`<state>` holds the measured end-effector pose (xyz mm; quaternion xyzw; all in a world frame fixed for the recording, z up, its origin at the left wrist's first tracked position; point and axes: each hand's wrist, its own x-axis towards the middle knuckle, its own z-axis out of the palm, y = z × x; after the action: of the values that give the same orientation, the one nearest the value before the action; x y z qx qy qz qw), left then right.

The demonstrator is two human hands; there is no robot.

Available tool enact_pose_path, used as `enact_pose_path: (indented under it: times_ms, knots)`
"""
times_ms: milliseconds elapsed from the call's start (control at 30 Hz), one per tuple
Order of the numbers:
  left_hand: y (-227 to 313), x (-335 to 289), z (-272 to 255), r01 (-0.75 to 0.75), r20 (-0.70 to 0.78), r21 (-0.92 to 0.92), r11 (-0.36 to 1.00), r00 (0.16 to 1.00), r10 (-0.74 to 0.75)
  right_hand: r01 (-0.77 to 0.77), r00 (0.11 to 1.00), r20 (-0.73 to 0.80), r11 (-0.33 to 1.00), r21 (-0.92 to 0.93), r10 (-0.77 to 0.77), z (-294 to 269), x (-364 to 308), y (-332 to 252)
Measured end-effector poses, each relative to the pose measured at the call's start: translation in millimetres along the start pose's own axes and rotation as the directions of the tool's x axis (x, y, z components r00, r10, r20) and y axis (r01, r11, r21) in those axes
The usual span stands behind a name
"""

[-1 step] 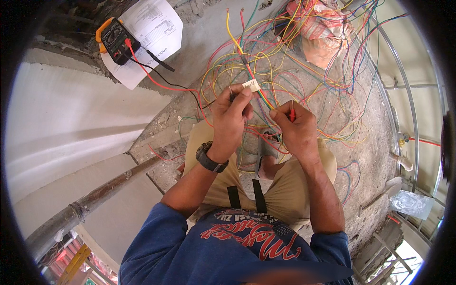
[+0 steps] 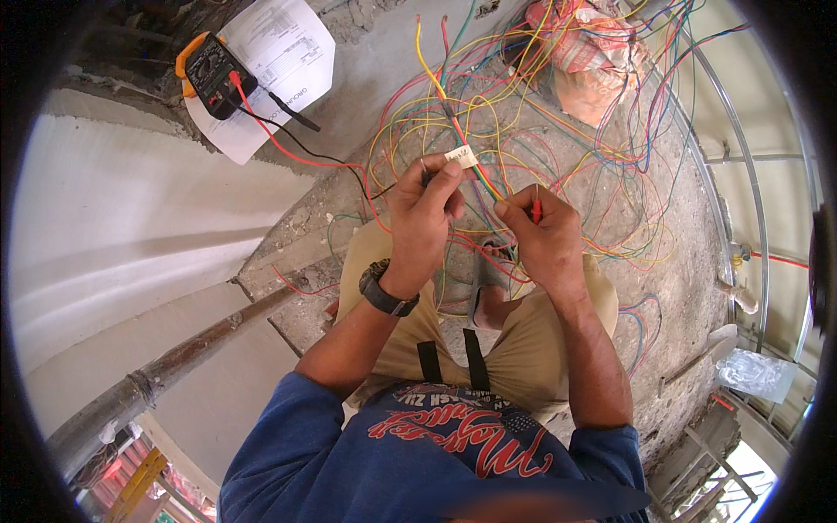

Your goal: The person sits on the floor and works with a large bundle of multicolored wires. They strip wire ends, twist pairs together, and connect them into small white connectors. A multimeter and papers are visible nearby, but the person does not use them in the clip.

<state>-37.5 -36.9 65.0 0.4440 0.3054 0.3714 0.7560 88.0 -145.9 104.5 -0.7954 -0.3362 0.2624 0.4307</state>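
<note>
A bundle of red, yellow and green wires (image 2: 490, 184) runs between my hands, its loose ends reaching up and away. Around it is wrapped a small white label tag (image 2: 462, 156) with handwriting. My left hand (image 2: 420, 213) is closed, thumb and finger pinching the tag; a dark thing, perhaps the black test probe, shows between its fingers. My right hand (image 2: 549, 240) pinches the same bundle lower down, and a red test probe (image 2: 537, 211) sticks out of its fingers. At the upper left lies a black-and-orange multimeter (image 2: 215, 77), with red and black leads (image 2: 305, 161) trailing toward my hands.
Printed paper sheets (image 2: 292, 57) lie under the multimeter. Many loose coloured wires (image 2: 602, 166) tangle over the rough concrete floor (image 2: 689, 288) beyond my knees. A crumpled sack (image 2: 602, 83) stands at the far right, near curved metal framing (image 2: 739, 122). A pipe (image 2: 183, 366) slants at left.
</note>
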Motion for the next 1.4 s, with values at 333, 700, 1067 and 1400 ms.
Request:
enact_pose_path:
  times_ms: [333, 700, 1067, 1400]
  knots:
    - [4.1, -2.2, 2.3, -0.024, -0.011, -0.043, 0.999, 1.000, 0.023, 0.000, 1.000, 0.008, 1.000, 0.012, 0.000, -1.1, -0.1, 1.8]
    - [2.0, -1.3, 1.5, -0.003, -0.034, -0.036, 0.999, 0.999, 0.002, -0.016, 1.000, 0.019, 1.000, 0.012, 0.016, -1.7, 1.1, -0.8]
    - [2.6, -0.2, 1.2, 0.016, -0.011, -0.077, 0.997, 1.000, -0.017, -0.021, 0.999, 0.025, 1.000, -0.007, 0.021, -2.5, 1.9, 1.2]
    - [1.4, -0.1, -2.5, 0.037, -0.022, -0.054, 0.998, 0.999, -0.038, -0.034, 0.999, 0.040, 0.999, -0.008, 0.034, -1.9, 2.3, -1.1]
